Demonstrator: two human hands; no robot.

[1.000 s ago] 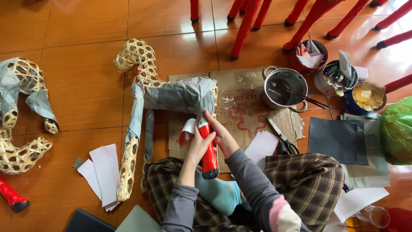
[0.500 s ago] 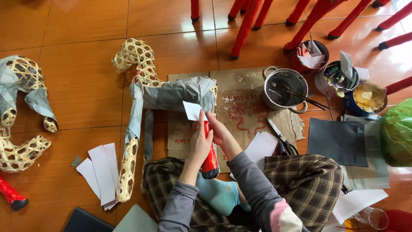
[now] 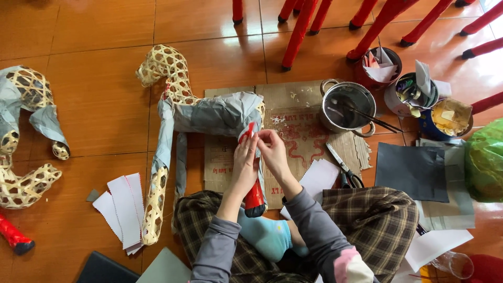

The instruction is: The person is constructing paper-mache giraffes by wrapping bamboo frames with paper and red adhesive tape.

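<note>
- The left hand is being laid, fingers closed, around the red-painted leg of a woven bamboo animal frame partly covered with grey paper, which is lying on its side on the floor.
- The right hand is being held just beside the left, its fingertips pinching at the top of the same red leg, where grey paper is meeting the red; whether a separate scrap is being gripped there cannot be told.
- The leg's black-tipped foot is being rested against a light blue sock, above legs in brown checked trousers.
- The frame's rear part is being carried by a flat sheet of brown cardboard with red print, spread on the orange tiled floor.
- A pair of scissors is lying on white paper at the cardboard's right edge, near the right forearm.
- A round metal pot with two handles and a stick across it is standing at the cardboard's upper right corner.
- Further right, tins holding paper scraps and a dark grey paper sheet are being kept close together, with a green plastic bag at the picture's edge.
- To the left of the frame, a stack of white paper strips is lying on the floor.
- Well apart at the far left, a second woven bamboo frame with grey patches is lying.
- Red chair legs are standing along the top.
</note>
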